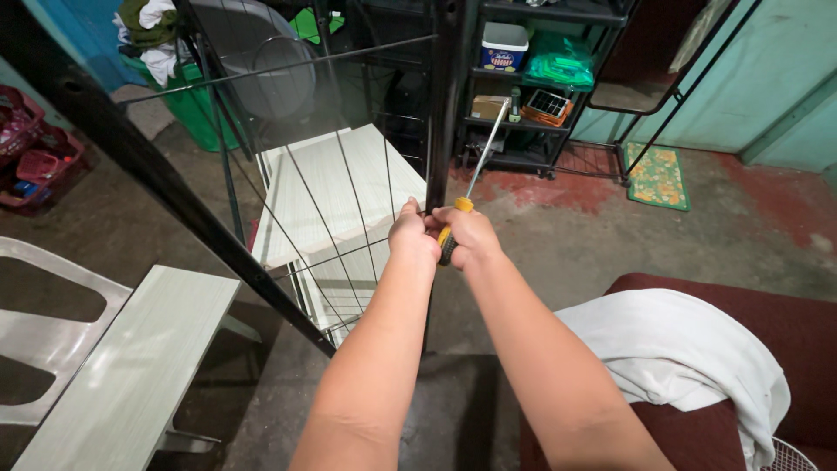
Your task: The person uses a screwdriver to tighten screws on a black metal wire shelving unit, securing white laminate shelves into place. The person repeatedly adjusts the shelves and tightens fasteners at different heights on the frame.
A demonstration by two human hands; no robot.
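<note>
Two hands meet at the centre of the view: the right hand [473,234] is clenched around the yellow-and-black handle of a screwdriver [472,173], whose long shaft points up toward 1 o'clock, while the left hand [412,234] pinches closed on the black wire panel [331,157] just beside the handle. Judging by this grip, the work on the panel is under way rather than finished; what the tip bears on cannot be told. Pale wooden boards [327,187] lie behind the wires at 11 o'clock, and another board [131,366] rests on a grey plastic chair [44,331] at 8 o'clock. A black shelf rack [523,87] stands at 12 o'clock, a white cloth [680,349] on a maroon seat [785,323] at 4 o'clock.
</note>
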